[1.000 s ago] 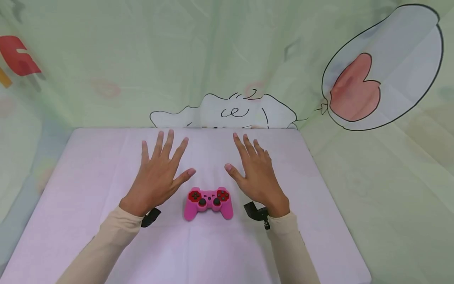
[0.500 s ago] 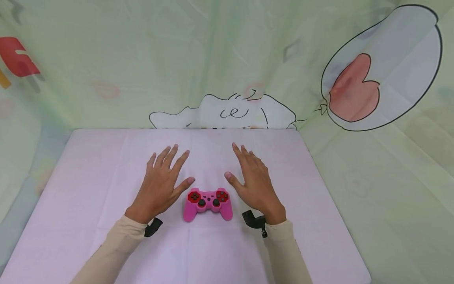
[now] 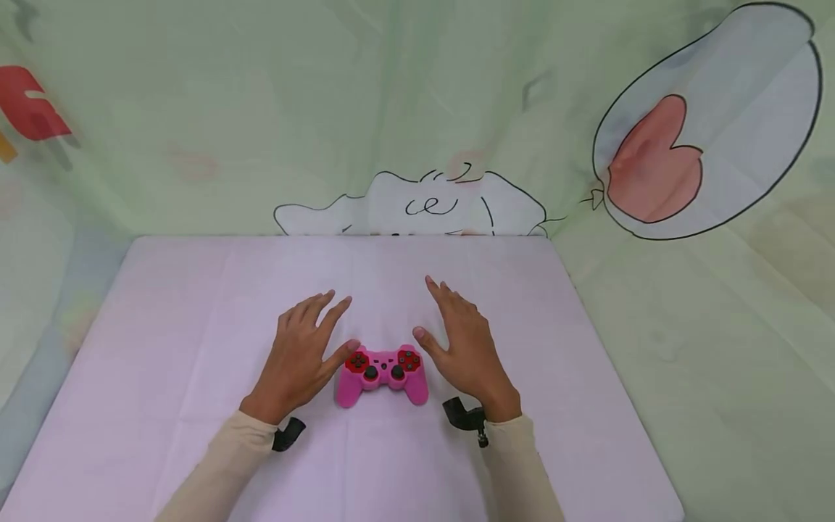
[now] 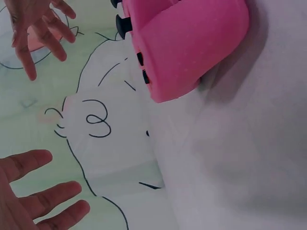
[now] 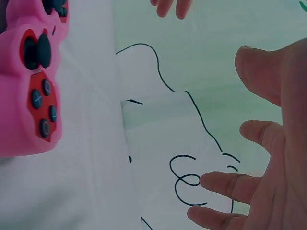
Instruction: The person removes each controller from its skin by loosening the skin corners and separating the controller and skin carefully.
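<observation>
A pink game controller with red button panels and black thumbsticks lies flat on the white table. To its left hovers my left hand, fingers spread and slightly bent, the thumb tip overlapping the controller's upper left corner in the head view. My right hand is on the other side, fingers extended, thumb pointing toward the controller. Both wrist views show a gap between the hands and the pink controller. In the right wrist view, the controller's thumbstick and buttons face up the left edge. Neither hand holds anything.
The table has a pale cloth surface. Behind it hangs a light green backdrop with a drawn dog-like figure and a balloon with a heart. Black wrist mounts hang beneath the sleeves.
Both hands have drawn back toward the person and a little inward, closer to the controller. Left fingers are less spread than before. The controller has stayed in place.
</observation>
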The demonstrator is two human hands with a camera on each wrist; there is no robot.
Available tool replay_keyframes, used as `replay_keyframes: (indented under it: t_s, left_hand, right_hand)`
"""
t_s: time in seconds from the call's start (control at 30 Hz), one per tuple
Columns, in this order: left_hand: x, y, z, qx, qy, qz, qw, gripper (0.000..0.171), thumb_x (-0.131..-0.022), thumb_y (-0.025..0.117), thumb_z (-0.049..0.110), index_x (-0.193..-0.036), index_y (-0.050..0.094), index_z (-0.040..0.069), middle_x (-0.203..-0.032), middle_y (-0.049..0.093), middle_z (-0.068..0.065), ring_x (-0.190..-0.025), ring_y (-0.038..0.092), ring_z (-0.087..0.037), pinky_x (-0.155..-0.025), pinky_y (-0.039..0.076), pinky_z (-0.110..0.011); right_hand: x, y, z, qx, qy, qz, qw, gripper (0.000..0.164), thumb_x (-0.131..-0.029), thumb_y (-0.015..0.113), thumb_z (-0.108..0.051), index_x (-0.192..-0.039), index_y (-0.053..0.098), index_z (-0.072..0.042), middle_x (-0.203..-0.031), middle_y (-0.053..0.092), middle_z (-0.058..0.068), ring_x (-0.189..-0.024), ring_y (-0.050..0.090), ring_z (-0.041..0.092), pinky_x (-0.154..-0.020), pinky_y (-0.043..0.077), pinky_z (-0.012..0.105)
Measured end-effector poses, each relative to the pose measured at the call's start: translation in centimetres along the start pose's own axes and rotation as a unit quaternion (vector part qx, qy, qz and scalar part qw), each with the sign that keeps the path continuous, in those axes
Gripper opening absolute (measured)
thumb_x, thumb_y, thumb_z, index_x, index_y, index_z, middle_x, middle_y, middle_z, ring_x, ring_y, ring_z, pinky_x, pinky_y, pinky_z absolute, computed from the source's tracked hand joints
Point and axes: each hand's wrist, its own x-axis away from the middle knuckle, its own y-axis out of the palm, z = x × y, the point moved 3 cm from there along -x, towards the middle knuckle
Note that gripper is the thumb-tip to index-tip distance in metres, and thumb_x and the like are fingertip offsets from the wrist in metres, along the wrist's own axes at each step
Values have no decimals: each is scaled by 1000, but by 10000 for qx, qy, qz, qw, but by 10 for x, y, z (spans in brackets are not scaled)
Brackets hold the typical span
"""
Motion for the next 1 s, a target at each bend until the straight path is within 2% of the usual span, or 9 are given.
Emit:
replay_keyframes:
  t_s: [0.13,0.23,0.63,1.0]
  left_hand:
    - [5,7,-2,30,-69,-3,10000,70,-98,71,50,-157,53,17,-157,54,-18,-143,50,-40,-109,42,-64]
    - [9,13,-3,9,-114,-11,9999,71,-96,75,47,-156,53,17,-156,55,-17,-141,52,-40,-107,45,-63]
    - [31,32,-7,355,-354,-37,9987,65,-100,70,51,-154,56,18,-150,61,-15,-134,56,-36,-98,48,-54]
    - [43,44,-7,544,-508,-153,9971,62,-99,73,44,-153,57,20,-146,64,-11,-132,57,-33,-100,49,-54]
  right_hand:
    - [2,6,3,-45,-41,53,10000,78,-104,59,-53,-170,24,-30,-171,39,10,-155,41,40,-119,32,73]
    - [3,10,5,-93,38,45,9999,79,-103,61,-53,-170,26,-31,-171,40,9,-155,41,37,-119,32,72]
    - [11,25,10,-397,390,-194,9983,86,-98,73,-47,-169,25,-36,-171,40,2,-151,46,36,-118,39,68]
    - [18,39,18,-693,637,-389,9948,88,-97,77,-41,-167,25,-45,-170,43,-3,-147,50,34,-115,44,64]
